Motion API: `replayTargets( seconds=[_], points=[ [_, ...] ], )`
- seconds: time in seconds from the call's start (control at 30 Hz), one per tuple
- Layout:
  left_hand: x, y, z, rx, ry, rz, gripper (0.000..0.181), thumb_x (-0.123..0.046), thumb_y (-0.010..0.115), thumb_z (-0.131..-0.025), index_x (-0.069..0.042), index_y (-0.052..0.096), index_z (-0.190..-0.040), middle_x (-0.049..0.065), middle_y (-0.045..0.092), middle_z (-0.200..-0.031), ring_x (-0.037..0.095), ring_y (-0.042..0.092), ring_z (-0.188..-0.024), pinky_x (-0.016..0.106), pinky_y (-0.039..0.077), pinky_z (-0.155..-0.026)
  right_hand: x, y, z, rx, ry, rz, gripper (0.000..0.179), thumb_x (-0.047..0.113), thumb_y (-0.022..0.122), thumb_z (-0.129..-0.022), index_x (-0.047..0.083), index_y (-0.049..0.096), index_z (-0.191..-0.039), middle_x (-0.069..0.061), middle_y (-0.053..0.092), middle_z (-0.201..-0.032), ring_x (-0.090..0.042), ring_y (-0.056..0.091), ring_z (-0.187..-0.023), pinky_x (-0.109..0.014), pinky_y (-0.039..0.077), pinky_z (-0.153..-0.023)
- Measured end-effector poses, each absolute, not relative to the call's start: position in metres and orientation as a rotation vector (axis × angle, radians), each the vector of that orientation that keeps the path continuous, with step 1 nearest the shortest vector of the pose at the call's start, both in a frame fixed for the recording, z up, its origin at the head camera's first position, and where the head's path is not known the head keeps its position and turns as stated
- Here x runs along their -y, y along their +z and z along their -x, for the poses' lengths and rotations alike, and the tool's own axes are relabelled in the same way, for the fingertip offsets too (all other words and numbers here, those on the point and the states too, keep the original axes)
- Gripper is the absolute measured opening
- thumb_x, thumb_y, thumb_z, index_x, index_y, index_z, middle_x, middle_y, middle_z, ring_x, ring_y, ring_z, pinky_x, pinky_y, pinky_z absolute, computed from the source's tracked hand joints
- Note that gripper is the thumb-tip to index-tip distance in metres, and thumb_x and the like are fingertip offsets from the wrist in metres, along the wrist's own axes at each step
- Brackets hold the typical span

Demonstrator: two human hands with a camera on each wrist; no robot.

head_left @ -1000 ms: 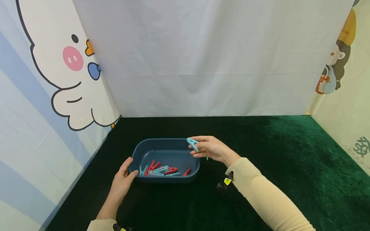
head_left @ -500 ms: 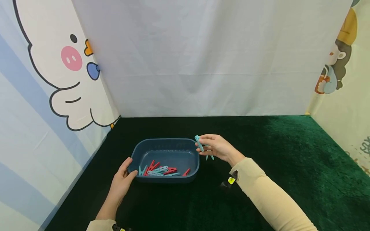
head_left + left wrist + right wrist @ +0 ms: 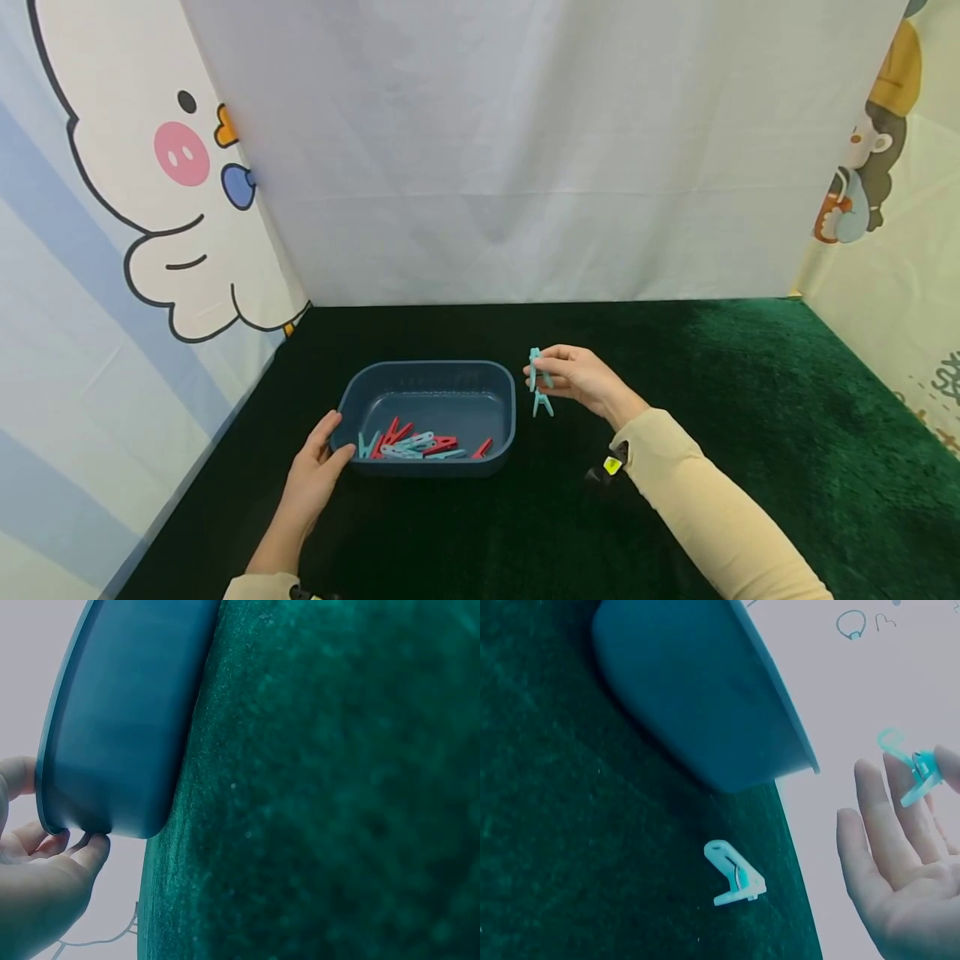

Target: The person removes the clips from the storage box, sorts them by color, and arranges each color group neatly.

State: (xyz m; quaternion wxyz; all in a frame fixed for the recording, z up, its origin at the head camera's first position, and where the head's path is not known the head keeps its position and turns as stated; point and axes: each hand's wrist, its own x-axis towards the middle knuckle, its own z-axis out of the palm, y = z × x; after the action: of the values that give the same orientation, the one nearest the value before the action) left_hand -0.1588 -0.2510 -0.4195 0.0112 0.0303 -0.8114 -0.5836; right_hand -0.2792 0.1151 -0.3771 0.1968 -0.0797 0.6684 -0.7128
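My left hand (image 3: pixel 313 471) grips the near left corner of a dark blue plastic basin (image 3: pixel 427 469), thumb and fingers at the rim in the left wrist view. Inside it, several red and light blue clothespins (image 3: pixel 408 446) lie in a loose pile toward the near side. Just past the basin's right end, my right hand (image 3: pixel 588 382) pinches a light blue clothespin (image 3: pixel 922 769) between thumb and fingers, raised above the cloth. Below that hand, a second light blue clothespin (image 3: pixel 736 876) rests on the green cloth, beside the basin.
Dark green plush cloth (image 3: pixel 712 433) covers the table around the basin. A white curtain (image 3: pixel 510 167) hangs along the back edge. Printed cartoon panels (image 3: pixel 150 333) stand on the left and right sides.
My right hand has moved right with its clothespin, from over the basin's right rim to outside it. The clothespin lying on the cloth has come into fuller view. My left hand stays at the rim.
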Motion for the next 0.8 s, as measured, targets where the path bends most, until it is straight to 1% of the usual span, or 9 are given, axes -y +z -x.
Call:
replayTargets(
  seconds=[0.2,0.33,0.4,0.43,0.53,0.67,0.8],
  points=[
    [0.25,-0.418,0.158,2.535,-1.808,-0.103,0.054,-0.01,0.044,-0.097,-0.001,0.021,-0.145,0.012,0.009,-0.152,0.031,0.015,-0.136,0.043,0.023,-0.104,-0.122,-0.379,0.282,-1.899,-1.987,0.147,0.024,0.019,0.061,-0.09,0.002,0.054,-0.106,-0.012,0.064,-0.104,-0.024,0.062,-0.096,-0.046,0.04,-0.093],
    [0.25,-0.418,0.158,2.539,-1.805,-0.114,0.053,-0.01,0.044,-0.097,-0.002,0.022,-0.145,0.012,0.01,-0.152,0.031,0.015,-0.136,0.043,0.023,-0.104,-0.127,-0.381,0.284,-1.948,-1.953,0.095,0.025,0.022,0.06,-0.09,0.004,0.055,-0.107,-0.009,0.059,-0.106,-0.024,0.056,-0.101,-0.046,0.04,-0.094],
    [0.25,-0.418,0.159,2.539,-1.81,-0.119,0.054,-0.01,0.044,-0.097,-0.002,0.022,-0.145,0.011,0.01,-0.152,0.03,0.015,-0.136,0.043,0.023,-0.104,-0.13,-0.382,0.285,-1.968,-1.937,0.075,0.026,0.023,0.06,-0.09,0.004,0.055,-0.108,-0.007,0.056,-0.104,-0.025,0.053,-0.102,-0.045,0.04,-0.093],
    [0.25,-0.418,0.159,2.539,-1.811,-0.118,0.054,-0.01,0.044,-0.097,-0.002,0.022,-0.145,0.011,0.01,-0.152,0.03,0.015,-0.136,0.043,0.023,-0.104,-0.131,-0.383,0.286,-1.972,-1.936,0.062,0.026,0.023,0.06,-0.09,0.004,0.055,-0.107,-0.007,0.055,-0.101,-0.026,0.052,-0.101,-0.045,0.039,-0.093],
    [0.251,-0.418,0.159,2.536,-1.81,-0.111,0.054,-0.009,0.044,-0.097,-0.002,0.021,-0.145,0.012,0.01,-0.152,0.031,0.016,-0.136,0.044,0.023,-0.104,-0.136,-0.387,0.288,-2.012,-1.917,0.028,0.027,0.024,0.061,-0.089,0.004,0.056,-0.107,-0.005,0.052,-0.094,-0.024,0.05,-0.091,-0.045,0.039,-0.09],
    [0.251,-0.418,0.158,2.538,-1.803,-0.106,0.054,-0.01,0.044,-0.097,-0.001,0.02,-0.145,0.013,0.009,-0.152,0.032,0.015,-0.135,0.044,0.023,-0.104,-0.144,-0.392,0.29,-2.068,-1.885,-0.009,0.032,0.027,0.062,-0.088,0.003,0.056,-0.108,-0.003,0.052,-0.088,-0.017,0.049,-0.08,-0.041,0.042,-0.084],
    [0.252,-0.418,0.159,2.543,-1.807,-0.114,0.055,-0.011,0.044,-0.098,-0.002,0.019,-0.145,0.012,0.008,-0.152,0.031,0.015,-0.136,0.043,0.023,-0.104,-0.149,-0.396,0.293,-2.095,-1.856,-0.049,0.036,0.029,0.063,-0.088,0.002,0.056,-0.111,-0.002,0.053,-0.087,-0.016,0.05,-0.077,-0.037,0.045,-0.079]
  ],
)
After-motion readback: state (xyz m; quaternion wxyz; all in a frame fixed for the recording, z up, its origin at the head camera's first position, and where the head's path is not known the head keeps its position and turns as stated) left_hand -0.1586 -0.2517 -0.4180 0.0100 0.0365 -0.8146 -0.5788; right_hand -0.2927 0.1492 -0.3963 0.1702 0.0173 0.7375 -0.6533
